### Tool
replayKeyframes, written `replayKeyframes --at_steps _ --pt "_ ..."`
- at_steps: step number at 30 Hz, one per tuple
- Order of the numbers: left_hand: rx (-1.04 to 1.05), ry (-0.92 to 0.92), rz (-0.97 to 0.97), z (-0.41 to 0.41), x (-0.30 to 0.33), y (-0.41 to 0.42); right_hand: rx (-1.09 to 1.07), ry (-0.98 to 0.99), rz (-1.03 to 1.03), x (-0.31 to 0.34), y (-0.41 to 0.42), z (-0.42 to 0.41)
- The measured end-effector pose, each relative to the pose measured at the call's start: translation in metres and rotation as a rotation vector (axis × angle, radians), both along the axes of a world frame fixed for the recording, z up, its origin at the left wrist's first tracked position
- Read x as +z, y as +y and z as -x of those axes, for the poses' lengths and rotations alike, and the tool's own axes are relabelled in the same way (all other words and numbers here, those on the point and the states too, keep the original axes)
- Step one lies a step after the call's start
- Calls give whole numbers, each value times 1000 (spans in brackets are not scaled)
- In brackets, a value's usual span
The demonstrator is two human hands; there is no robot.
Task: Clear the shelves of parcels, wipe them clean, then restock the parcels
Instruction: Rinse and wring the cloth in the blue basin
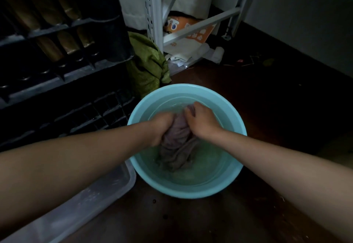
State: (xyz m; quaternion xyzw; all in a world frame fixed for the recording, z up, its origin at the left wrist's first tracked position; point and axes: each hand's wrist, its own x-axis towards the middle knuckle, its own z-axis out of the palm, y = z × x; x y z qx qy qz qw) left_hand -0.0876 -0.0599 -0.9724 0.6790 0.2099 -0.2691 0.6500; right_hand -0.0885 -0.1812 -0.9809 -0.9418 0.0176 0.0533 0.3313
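A light blue basin (232, 174) of water stands on the dark floor in front of me. A wet purplish-grey cloth (176, 143) is bunched up inside it, partly under the water. My left hand (162, 126) grips the cloth's left side with curled fingers. My right hand (200, 120) clutches its upper right part. The two hands are close together over the middle of the basin. A grey metal shelf frame (154, 10) rises at the back, with an orange and white parcel (188, 32) lying under its lowest bars.
Black plastic crates (63, 67) with bottles stand at the left. A green bag (149, 65) sits between the crates and the shelf post. A clear plastic lid or box (89, 199) lies at the lower left. A white wall (305, 23) runs along the right.
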Motion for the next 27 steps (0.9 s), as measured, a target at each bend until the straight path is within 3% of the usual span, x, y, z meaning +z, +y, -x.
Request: replayKeyframes --at_steps 5,10,12,15,18,22,27 --pt "7 -24 -273 -14 -15 20 153 161 372 -17 -21 13" --pt "-94 -42 -410 -13 -23 27 458 439 544 -42 -16 27" --pt "-122 -33 -424 -10 -26 26 484 442 612 -45 -16 23" --pt "-166 -38 -387 0 -25 22 359 316 632 -41 -12 23" --pt "-160 20 -250 9 -21 16 219 265 303 -44 -4 21" --pt "-158 229 22 18 -13 9 -32 338 -395 -36 7 17" --pt "-52 268 40 10 -15 7 -90 162 -741 4 13 15"
